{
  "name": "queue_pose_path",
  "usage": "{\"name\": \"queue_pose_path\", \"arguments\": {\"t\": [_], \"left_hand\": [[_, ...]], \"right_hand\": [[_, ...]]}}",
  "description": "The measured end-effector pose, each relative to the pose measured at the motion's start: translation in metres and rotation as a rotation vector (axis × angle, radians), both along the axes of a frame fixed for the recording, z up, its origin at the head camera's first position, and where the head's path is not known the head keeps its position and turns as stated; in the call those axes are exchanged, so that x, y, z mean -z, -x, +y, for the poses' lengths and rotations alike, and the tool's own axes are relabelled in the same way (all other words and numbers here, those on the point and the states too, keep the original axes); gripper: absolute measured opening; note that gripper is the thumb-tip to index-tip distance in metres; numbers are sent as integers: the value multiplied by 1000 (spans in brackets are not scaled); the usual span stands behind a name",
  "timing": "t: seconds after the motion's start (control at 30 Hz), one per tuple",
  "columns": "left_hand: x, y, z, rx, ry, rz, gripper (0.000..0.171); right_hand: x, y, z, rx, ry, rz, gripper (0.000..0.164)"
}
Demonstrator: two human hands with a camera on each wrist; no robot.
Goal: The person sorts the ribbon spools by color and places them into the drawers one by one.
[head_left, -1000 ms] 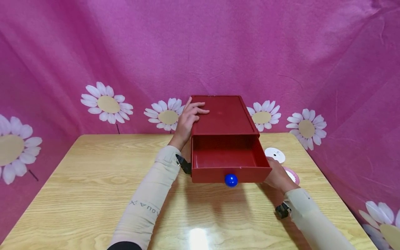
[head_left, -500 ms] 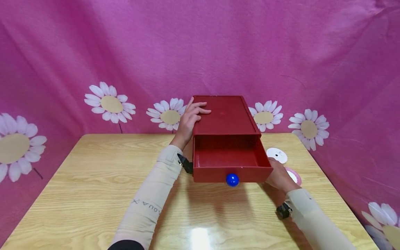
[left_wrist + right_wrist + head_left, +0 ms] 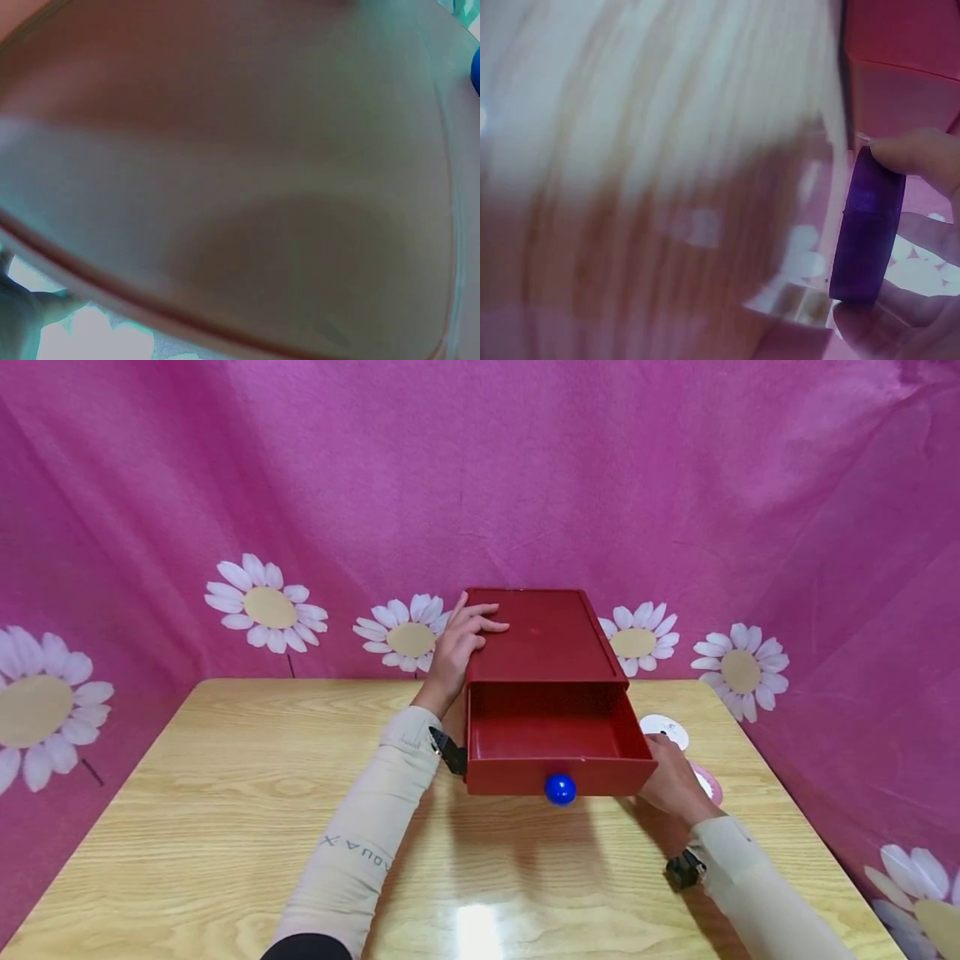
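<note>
A red box with a drawer, its top [image 3: 547,635] facing up, stands at the back of the table. The drawer [image 3: 536,777] is pulled partway out, bare inside, with a round blue knob [image 3: 560,789] on its front. My left hand [image 3: 459,647] rests on the box's upper left edge, fingers spread over the top. At the drawer's right side, low by the table, is my right hand [image 3: 667,777]. The right wrist view shows it pinching a purple roll [image 3: 868,229] on edge between thumb and fingers; the drawer hides this roll in the head view.
Beyond the right hand lie a white disc [image 3: 666,728] with a centre hole and a pink-rimmed round thing [image 3: 708,783], partly hidden. The wooden table [image 3: 262,802] ends against a pink curtain [image 3: 375,485] printed with daisies.
The scene has shifted slightly rightward in the head view. Hands, box and drawer keep nearly the same places relative to each other.
</note>
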State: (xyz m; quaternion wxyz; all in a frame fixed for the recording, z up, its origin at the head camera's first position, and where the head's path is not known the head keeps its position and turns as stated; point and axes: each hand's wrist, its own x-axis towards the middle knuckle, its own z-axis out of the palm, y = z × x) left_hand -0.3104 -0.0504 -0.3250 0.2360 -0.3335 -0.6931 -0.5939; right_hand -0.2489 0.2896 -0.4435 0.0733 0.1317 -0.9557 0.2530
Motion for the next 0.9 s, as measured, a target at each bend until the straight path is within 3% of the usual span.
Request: {"name": "queue_pose_path", "arguments": {"t": [0.27,0.37,0.57,0.8,0.9], "left_hand": [[0,0,2,-9,-5,-5,37],[1,0,3,-7,-2,-12,37],[2,0,2,-8,-9,-27,37],[2,0,0,-3,-13,-26,37],[1,0,1,-9,-6,-25,38]], "right_hand": [[-9,-8,2,-10,11,138,58],[-14,-12,3,12,5,145,61],[-28,-17,1,11,1,139,62],[-48,-24,1,61,26,14,74],[-55,-28,3,66,18,29,72]]}}
